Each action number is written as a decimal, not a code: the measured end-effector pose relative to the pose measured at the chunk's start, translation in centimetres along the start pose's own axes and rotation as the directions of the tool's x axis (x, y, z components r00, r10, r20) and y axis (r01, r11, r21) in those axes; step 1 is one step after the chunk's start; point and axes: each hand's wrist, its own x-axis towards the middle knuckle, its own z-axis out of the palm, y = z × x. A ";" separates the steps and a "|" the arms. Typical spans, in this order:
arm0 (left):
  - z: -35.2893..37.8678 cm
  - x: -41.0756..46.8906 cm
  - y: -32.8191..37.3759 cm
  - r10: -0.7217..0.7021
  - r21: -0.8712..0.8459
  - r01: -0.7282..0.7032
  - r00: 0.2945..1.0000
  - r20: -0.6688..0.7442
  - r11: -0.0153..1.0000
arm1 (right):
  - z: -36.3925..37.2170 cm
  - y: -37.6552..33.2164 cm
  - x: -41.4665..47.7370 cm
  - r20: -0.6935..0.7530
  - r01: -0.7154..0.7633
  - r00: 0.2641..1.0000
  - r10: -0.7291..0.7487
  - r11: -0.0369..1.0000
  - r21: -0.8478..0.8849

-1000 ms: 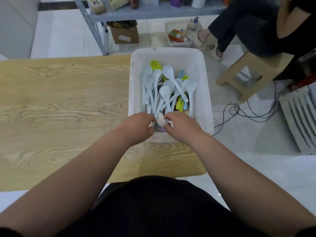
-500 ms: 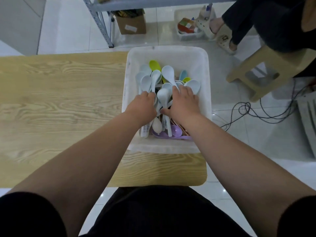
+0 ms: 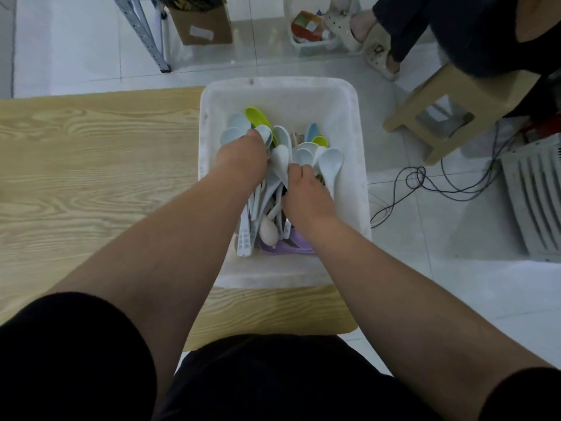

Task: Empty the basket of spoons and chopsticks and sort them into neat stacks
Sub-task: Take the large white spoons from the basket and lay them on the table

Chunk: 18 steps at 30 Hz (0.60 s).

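a: which step is this, would you say?

b: the very start, by my reading. the white basket (image 3: 282,95) sits at the right end of the desk (image 3: 91,165), hanging a little past its edge, and it's full. the bare wood beside it carries no stacks yet.

a: so nothing has been sorted.

b: nothing that shows. both hands are down among the spoons (image 3: 329,159), gathering them. most are pale blue-white, with a couple of lime green ones (image 3: 258,117) at the far side and a purple piece (image 3: 285,247) lying across the near end.

a: and the chopsticks?

b: i can't pick them out for sure. there are thin darker shapes under the handles, but they're too buried to name.

a: how's the grip on each side?

b: the left hand (image 3: 243,156) is curled knuckles-up over the left cluster of spoon bowls, fingers tucked down among them. it touches them, but whether it has closed round any i cannot tell. the right hand (image 3: 303,189) has its fingers bent in narrow, pinching a white spoon (image 3: 280,162) at its bowl end.

a: what does the next move need?

b: i'd judge a firm gather and a lift clear of the basket wall, then across to the open wood on the left. the handles lie crossed, so a bundle may snag or shed a spoon.
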 end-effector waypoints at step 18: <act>0.6 -9.1 -0.7 -0.068 -0.894 0.324 0.945 0.319 0.309 | -3.1 0.4 -7.6 0.253 -0.350 0.914 0.318 0.299 0.888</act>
